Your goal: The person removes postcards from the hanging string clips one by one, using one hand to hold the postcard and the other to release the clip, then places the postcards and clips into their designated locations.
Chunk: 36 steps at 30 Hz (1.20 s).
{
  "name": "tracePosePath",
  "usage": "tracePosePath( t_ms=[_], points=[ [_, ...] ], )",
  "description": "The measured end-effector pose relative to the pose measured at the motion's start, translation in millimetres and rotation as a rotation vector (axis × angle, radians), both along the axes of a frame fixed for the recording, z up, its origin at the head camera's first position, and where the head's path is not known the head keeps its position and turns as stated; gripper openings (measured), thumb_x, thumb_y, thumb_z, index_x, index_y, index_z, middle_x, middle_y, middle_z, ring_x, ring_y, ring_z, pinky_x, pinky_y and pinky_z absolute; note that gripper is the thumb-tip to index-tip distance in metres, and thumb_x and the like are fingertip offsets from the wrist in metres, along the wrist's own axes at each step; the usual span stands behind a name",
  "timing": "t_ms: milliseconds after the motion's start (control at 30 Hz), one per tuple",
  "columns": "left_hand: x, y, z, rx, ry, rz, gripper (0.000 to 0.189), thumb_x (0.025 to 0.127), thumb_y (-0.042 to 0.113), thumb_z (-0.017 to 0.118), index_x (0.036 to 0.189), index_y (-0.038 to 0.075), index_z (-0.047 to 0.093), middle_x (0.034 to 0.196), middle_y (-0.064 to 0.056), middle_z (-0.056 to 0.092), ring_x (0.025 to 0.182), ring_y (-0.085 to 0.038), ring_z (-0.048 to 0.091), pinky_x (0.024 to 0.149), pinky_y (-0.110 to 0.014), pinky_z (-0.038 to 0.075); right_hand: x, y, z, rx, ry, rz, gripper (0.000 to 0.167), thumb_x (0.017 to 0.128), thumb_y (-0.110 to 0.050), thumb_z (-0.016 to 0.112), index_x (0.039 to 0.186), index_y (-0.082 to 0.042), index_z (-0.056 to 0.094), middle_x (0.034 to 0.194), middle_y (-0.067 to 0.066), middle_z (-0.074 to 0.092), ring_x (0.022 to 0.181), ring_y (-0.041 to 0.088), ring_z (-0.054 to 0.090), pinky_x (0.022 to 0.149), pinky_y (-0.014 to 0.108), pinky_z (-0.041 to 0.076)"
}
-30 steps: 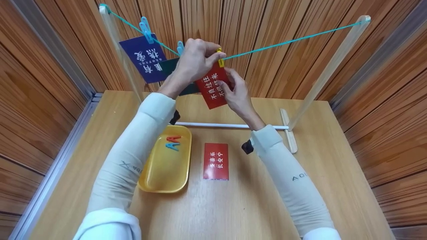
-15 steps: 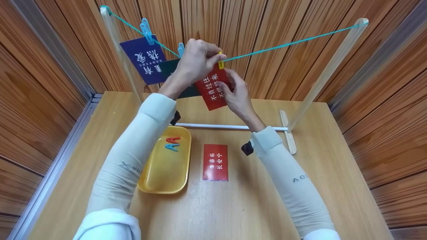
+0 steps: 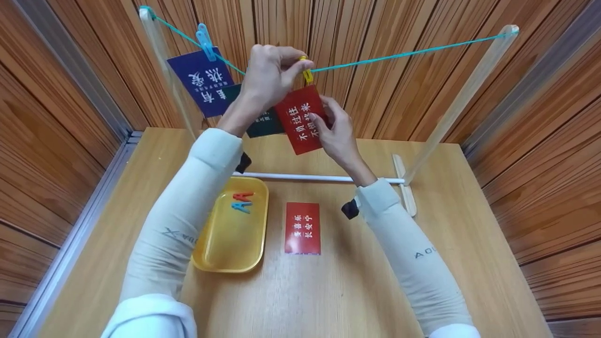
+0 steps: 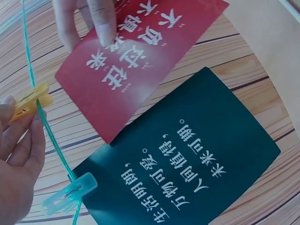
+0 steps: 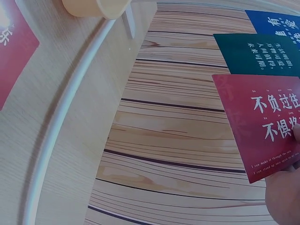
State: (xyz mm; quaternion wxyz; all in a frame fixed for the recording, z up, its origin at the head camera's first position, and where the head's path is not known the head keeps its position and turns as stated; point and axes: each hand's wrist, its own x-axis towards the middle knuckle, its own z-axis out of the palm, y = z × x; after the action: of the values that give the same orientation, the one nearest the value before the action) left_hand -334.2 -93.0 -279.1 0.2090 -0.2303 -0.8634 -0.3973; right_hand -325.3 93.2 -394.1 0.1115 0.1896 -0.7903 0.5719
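My left hand (image 3: 267, 77) pinches a yellow clothespin (image 4: 33, 101) at the green string (image 3: 404, 55). My right hand (image 3: 339, 134) holds a red card (image 3: 300, 119) with white lettering by its right edge, thumb on the front. In the left wrist view a gap separates the card's top edge from the clothespin. Beside it hangs a dark green card (image 4: 187, 150), clipped to the string by a light blue clothespin (image 4: 70, 192). Farther left a dark blue card (image 3: 199, 82) hangs from another blue clothespin (image 3: 204, 42). The left hand partly hides the green card in the head view.
A yellow tray (image 3: 230, 263) holds a red clothespin (image 3: 242, 196) and a blue one (image 3: 242, 207). Another red card (image 3: 303, 228) lies on the table (image 3: 328, 295). Wooden posts (image 3: 462, 103) carry the string, and a white rod (image 3: 300, 177) runs between their feet.
My left hand has moved up and slightly left with the yellow clothespin, lifting the string. A gap now shows between clothespin and red card. The right hand has barely moved.
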Motion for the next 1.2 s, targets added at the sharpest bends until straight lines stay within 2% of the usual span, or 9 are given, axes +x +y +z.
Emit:
tracePosePath(
  t_ms=[267, 433, 500, 667, 767, 933, 1133, 1200],
  points=[
    [2.1, -0.5, 1.8, 0.06, 0.069, -0.028, 0.03, 0.103, 0.035, 0.067, 0.117, 0.012, 0.08, 0.112, -0.002, 0.082, 0.097, -0.008, 0.078, 0.09, -0.016, 0.059, 1.6, 1.4, -5.5, 0.002, -0.003, -0.009, 0.048, 0.104, -0.019, 0.066, 0.149, -0.008, 0.052, 0.136, 0.013, 0.069, 0.121, 0.024, 0.069, 0.103, 0.045, 0.06],
    [3.9, -2.7, 0.5, 0.074, 0.145, -0.043, 0.032, 0.104, 0.034, 0.066, 0.118, 0.009, 0.08, 0.114, -0.004, 0.082, 0.1, -0.011, 0.079, 0.093, -0.018, 0.059, 2.6, 3.2, -10.6, -0.015, 0.001, -0.001, 0.048, 0.104, -0.021, 0.067, 0.148, -0.009, 0.052, 0.136, 0.012, 0.069, 0.122, 0.023, 0.069, 0.104, 0.045, 0.06],
    [5.3, -4.0, 0.2, 0.087, 0.15, -0.041, 0.032, 0.104, 0.035, 0.066, 0.118, 0.009, 0.08, 0.115, -0.003, 0.082, 0.102, -0.01, 0.079, 0.094, -0.018, 0.059, 2.9, 3.9, -12.7, -0.017, -0.001, -0.001, 0.048, 0.104, -0.022, 0.067, 0.148, -0.009, 0.053, 0.136, 0.011, 0.069, 0.122, 0.022, 0.069, 0.103, 0.045, 0.06],
    [9.0, -7.2, 1.0, 0.08, 0.129, -0.038, 0.031, 0.103, 0.035, 0.067, 0.118, 0.01, 0.08, 0.116, -0.002, 0.082, 0.106, -0.01, 0.078, 0.097, -0.018, 0.058, 2.0, 6.0, -15.9, -0.02, -0.007, -0.019, 0.047, 0.103, -0.024, 0.068, 0.146, -0.011, 0.055, 0.135, 0.009, 0.07, 0.121, 0.02, 0.069, 0.103, 0.044, 0.061],
    [11.6, -9.2, -0.3, 0.06, 0.132, -0.054, 0.031, 0.103, 0.033, 0.067, 0.118, 0.009, 0.079, 0.114, -0.004, 0.082, 0.106, -0.013, 0.079, 0.098, -0.023, 0.06, 2.4, 8.1, -17.8, -0.023, -0.009, -0.02, 0.045, 0.104, -0.023, 0.067, 0.145, -0.01, 0.055, 0.135, 0.009, 0.07, 0.121, 0.021, 0.07, 0.103, 0.045, 0.06],
    [16.6, -14.4, -6.4, 0.014, 0.102, -0.065, 0.028, 0.104, 0.027, 0.067, 0.119, 0.007, 0.078, 0.113, -0.007, 0.082, 0.106, -0.016, 0.079, 0.097, -0.027, 0.061, 4.8, 10.4, -22.4, -0.018, -0.021, -0.013, 0.045, 0.103, -0.02, 0.068, 0.145, -0.008, 0.055, 0.134, 0.012, 0.07, 0.12, 0.024, 0.07, 0.102, 0.046, 0.06],
    [20.6, -19.1, -12.0, -0.059, 0.058, -0.047, 0.033, 0.103, 0.03, 0.069, 0.125, 0.007, 0.076, 0.116, -0.008, 0.081, 0.104, -0.018, 0.079, 0.095, -0.028, 0.061, 5.6, 12.2, -24.6, -0.03, -0.023, -0.013, 0.045, 0.103, -0.019, 0.068, 0.145, -0.009, 0.055, 0.131, 0.012, 0.071, 0.118, 0.025, 0.071, 0.099, 0.048, 0.062],
    [21.5, -19.9, -13.4, -0.068, 0.05, -0.048, 0.035, 0.102, 0.032, 0.07, 0.125, 0.007, 0.076, 0.116, -0.008, 0.081, 0.105, -0.02, 0.079, 0.107, -0.03, 0.056, 5.7, 12.9, -25.1, -0.031, -0.027, -0.009, 0.044, 0.103, -0.019, 0.068, 0.144, -0.009, 0.055, 0.131, 0.012, 0.072, 0.118, 0.025, 0.071, 0.098, 0.048, 0.062]
  ],
)
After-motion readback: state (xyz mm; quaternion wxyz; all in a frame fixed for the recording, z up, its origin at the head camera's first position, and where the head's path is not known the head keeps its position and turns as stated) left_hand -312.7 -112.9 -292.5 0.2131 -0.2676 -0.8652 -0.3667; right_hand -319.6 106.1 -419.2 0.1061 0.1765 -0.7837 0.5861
